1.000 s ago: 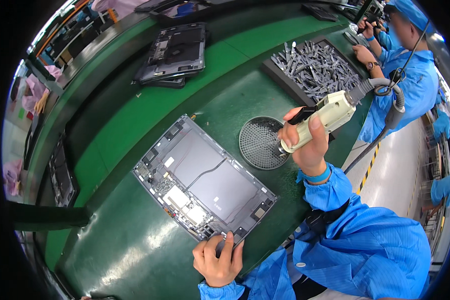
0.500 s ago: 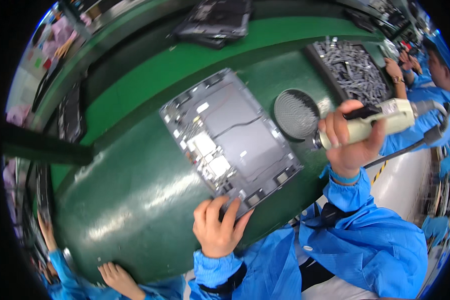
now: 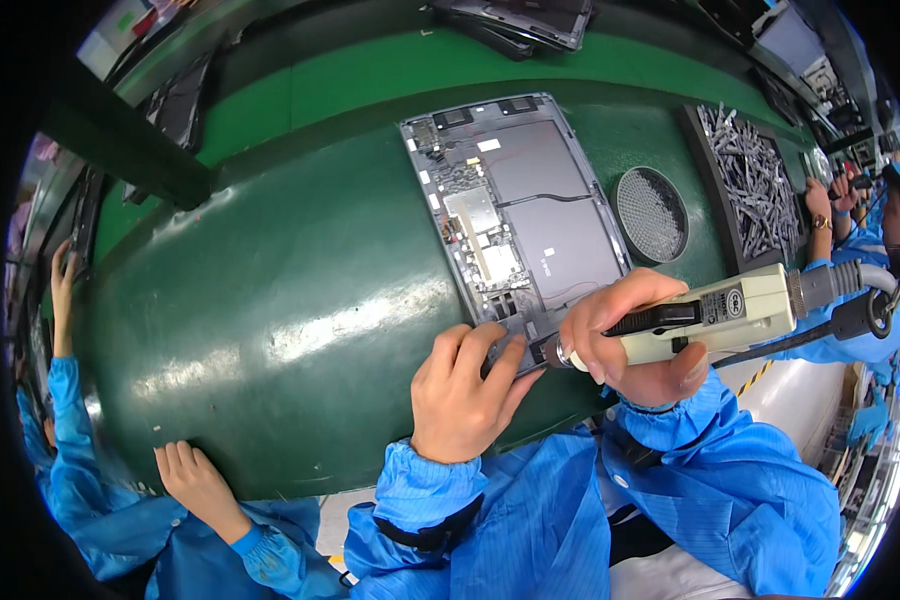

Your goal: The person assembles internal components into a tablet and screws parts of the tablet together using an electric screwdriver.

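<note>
An opened laptop base, dark grey with its circuit board and wiring exposed, lies tilted on the green table. At its near corner, my left hand has its fingers over the edge and its thumb alongside, gripping it. My right hand is wrapped round a cream electric screwdriver with a black lever. The tool lies nearly level, its nose pointing left at that same corner, close to my left fingertips. Whether its bit touches the laptop base cannot be made out.
Right of the laptop base stand a round mesh-patterned dish and a dark tray heaped with small grey strips. The screwdriver's cable trails right. Co-workers sit on both sides, one resting a hand on the table. A dark post rises at left.
My right hand has brought the screwdriver down and left to the laptop base's near corner. My left hand still holds that corner. The whole view has shifted and turned.
</note>
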Motion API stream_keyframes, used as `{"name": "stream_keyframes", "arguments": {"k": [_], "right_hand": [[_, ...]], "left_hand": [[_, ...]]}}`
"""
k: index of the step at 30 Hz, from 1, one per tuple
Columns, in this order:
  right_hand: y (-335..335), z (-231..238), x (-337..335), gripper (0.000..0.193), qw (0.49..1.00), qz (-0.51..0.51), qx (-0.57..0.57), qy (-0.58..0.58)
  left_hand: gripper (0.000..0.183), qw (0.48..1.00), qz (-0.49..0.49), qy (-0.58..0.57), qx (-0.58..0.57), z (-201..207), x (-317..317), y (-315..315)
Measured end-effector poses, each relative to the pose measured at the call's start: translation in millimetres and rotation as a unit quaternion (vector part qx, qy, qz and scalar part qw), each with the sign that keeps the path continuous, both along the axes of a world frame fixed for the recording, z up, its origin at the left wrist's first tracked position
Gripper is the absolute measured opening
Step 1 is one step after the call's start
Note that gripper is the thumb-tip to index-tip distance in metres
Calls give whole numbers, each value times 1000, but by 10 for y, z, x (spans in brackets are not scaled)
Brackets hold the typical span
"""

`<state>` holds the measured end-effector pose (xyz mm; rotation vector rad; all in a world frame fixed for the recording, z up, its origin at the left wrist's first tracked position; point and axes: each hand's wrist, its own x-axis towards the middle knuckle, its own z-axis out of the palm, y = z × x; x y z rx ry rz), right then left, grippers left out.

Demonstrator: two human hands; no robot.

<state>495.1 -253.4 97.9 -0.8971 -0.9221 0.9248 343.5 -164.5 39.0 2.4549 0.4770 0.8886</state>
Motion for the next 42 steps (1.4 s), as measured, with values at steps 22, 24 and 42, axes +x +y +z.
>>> {"name": "stream_keyframes", "arguments": {"k": [22, 24, 42], "right_hand": [[-15, -107, -26, 45, 979, 20, -14, -201], [-32, -99, -57, 41, 986, -12, -38, -162], [-875, -213, 1269, 44, 736, -594, -80, -316]], "left_hand": [[37, 1000, -7, -16, 15, -9, -58, -26], [37, 1000, -19, -14, 19, -5, -33, -35], [36, 955, 170, 132, -204, 170, 82, -32]]}}
